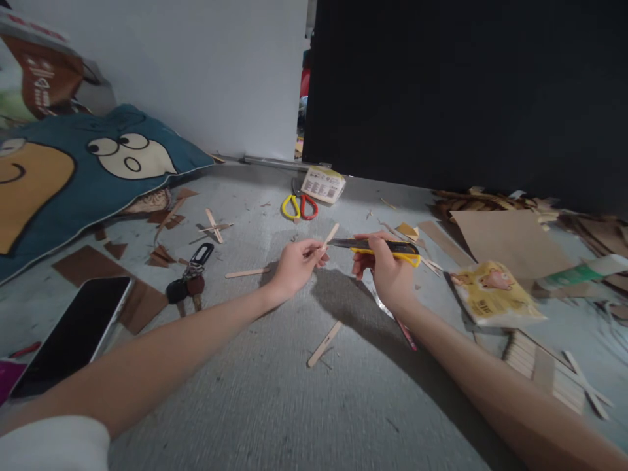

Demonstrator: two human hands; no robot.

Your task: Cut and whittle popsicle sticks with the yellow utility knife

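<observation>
My left hand (pixel 297 267) pinches a wooden craft stick (pixel 332 233), whose upper end sticks out past the fingertips. In my right hand (pixel 385 271) is a yellow and black utility knife (pixel 400 248). Its blade reaches left as far as the stick, close to my left fingertips; whether the edge touches the wood is hard to tell. Another craft stick (pixel 246 273) lies on the table to the left of my left hand. Below the hands rests a further loose stick (pixel 324 344) with thin slivers around it.
Scissors (pixel 299 207) and a small white packet (pixel 324 184) lie behind my hands. At left are keys (pixel 189 286), a phone (pixel 73 333) and a blue cushion (pixel 147 196). On the right lie a yellow packet (pixel 495 294), cardboard (pixel 507 245), a glue tube (pixel 583 271) and joined sticks (pixel 544 369).
</observation>
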